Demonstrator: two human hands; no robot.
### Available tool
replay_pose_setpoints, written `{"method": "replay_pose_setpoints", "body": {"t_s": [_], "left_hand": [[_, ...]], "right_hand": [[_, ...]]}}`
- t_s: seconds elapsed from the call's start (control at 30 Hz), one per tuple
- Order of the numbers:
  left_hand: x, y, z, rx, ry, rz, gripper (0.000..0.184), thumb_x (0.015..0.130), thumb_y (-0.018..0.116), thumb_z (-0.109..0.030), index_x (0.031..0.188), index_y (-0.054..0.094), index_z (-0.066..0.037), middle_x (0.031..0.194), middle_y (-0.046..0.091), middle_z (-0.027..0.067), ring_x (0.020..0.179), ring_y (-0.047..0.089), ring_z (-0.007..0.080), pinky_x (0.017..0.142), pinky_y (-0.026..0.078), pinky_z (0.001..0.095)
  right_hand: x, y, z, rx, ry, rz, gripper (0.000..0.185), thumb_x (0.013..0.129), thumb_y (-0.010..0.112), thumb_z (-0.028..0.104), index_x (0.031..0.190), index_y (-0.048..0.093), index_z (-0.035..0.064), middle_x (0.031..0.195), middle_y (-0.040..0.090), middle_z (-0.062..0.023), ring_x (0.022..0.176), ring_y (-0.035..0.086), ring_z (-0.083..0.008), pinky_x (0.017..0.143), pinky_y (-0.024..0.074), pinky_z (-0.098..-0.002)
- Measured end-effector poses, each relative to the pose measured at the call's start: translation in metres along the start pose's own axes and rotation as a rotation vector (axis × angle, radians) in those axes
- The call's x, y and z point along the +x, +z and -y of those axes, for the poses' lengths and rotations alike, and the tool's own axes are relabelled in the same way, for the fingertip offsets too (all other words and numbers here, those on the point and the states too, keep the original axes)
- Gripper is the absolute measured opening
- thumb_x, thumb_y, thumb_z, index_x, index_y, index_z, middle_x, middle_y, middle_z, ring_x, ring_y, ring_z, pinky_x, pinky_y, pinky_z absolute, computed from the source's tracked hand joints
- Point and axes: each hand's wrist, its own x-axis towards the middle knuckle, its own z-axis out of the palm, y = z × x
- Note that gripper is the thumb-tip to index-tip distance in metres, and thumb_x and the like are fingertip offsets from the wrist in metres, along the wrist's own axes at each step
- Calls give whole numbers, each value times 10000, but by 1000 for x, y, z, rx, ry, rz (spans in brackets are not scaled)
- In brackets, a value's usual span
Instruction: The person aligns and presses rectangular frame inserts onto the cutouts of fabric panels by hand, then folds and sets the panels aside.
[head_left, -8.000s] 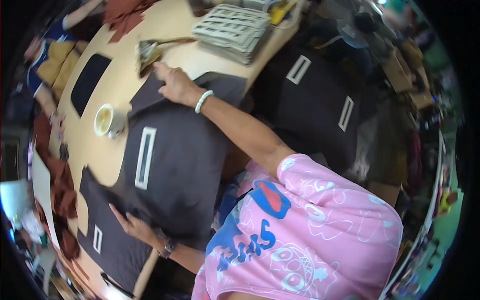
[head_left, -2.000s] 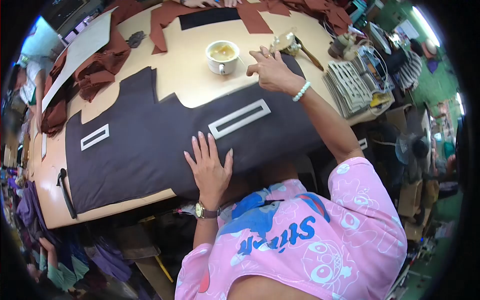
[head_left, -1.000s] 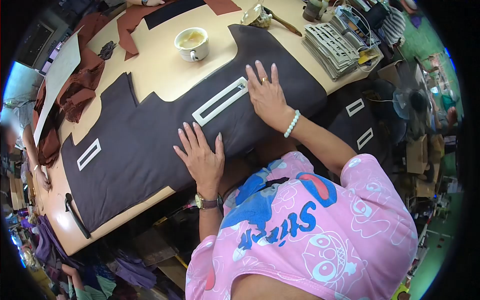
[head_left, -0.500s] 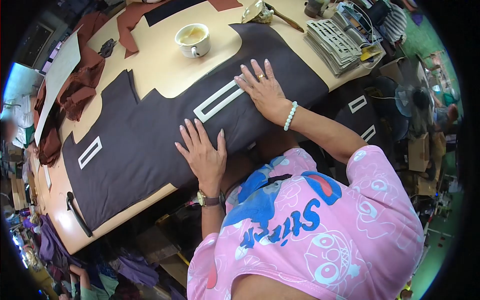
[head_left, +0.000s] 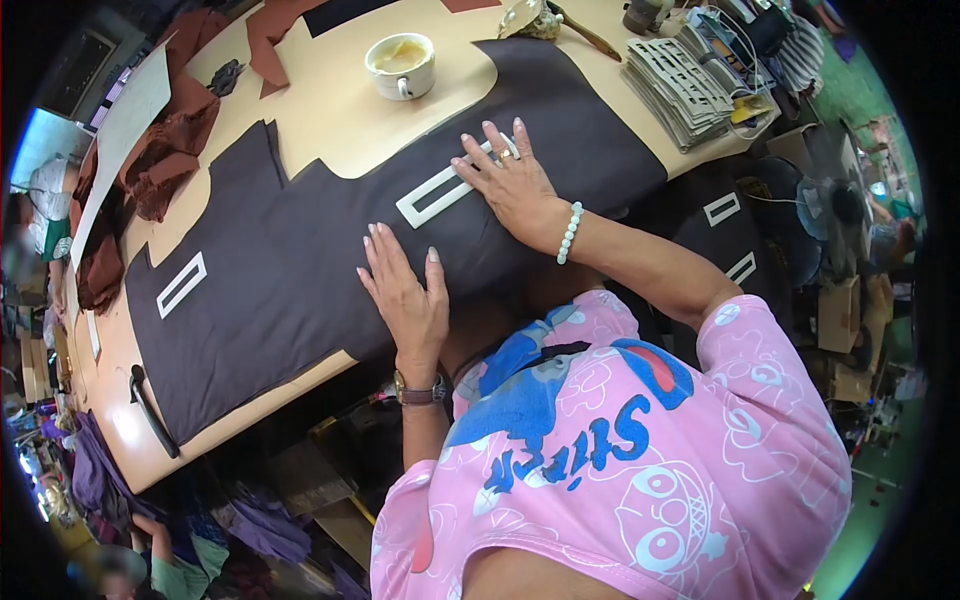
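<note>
Dark cloth (head_left: 300, 285), one broad piece with cut-out outline: laid flat along the near edge of the worktop (head_left: 335, 120), the edge being covered by it from the middle rightward. Fine creases are seen at its left end.

White slotted frame (head_left: 442, 207), long: placed slantwise on the cloth, towards the right half of the near edge; its far right end is partly covered by fingers.

Smaller white frame (head_left: 164, 309): placed on the cloth near the left edge of the worktop.

Left hand (head_left: 407, 305): laid palm down on the cloth, just beside the long frame's left end; fingers extended, thumb held apart, nothing gripped. A watch is worn at the wrist.

Right hand (head_left: 515, 195): laid palm down, fingers spread over the long frame's right end, nothing clasped. A ring and a pale bead bracelet (head_left: 570, 233) are worn.

White cup (head_left: 400, 80), with pale contents: stood beyond the cloth.

Black curved object (head_left: 153, 415): laid at the near left corner.

Stack of pale slotted pieces (head_left: 680, 95): kept by the right edge.

Rust-coloured cloth (head_left: 185, 145): heaped towards the left edge, partly overlaid by a white sheet (head_left: 125, 150).
</note>
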Motion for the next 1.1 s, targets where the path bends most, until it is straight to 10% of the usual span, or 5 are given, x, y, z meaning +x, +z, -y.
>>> {"method": "replay_pose_setpoints", "body": {"t_s": [0.5, 0.8, 1.1], "left_hand": [[-5, -16, 9, 43, -98, -30, 644, 852, 506, -165, 1393, 237, 57, 1432, 283, 242, 1352, 231, 370, 1089, 156, 514], [-7, -3, 14, 331, -24, -65, 610, 865, 491, -247, 1349, 314, 79, 1393, 348, 241, 1322, 289, 368, 1059, 217, 539], [-8, -1, 13, 419, 0, -93, 602, 857, 484, -255, 1340, 339, 73, 1386, 366, 228, 1305, 324, 363, 1039, 261, 542]], "right_hand": [[10, -23, 54, 57, -123, -61, 530, 885, 446, 237, 1394, 349, 126, 1446, 290, -124, 1354, 213, -365, 1059, 108, -624], [6, -18, 6, 748, -315, 170, 551, 835, 504, 151, 1370, 387, 212, 1465, 241, -156, 1335, 227, -408, 1015, 186, -652], [-18, 20, -42, -20, 57, 12, 506, 889, 433, 223, 1384, 368, 144, 1465, 250, -134, 1365, 168, -375, 1077, 57, -598]]}}
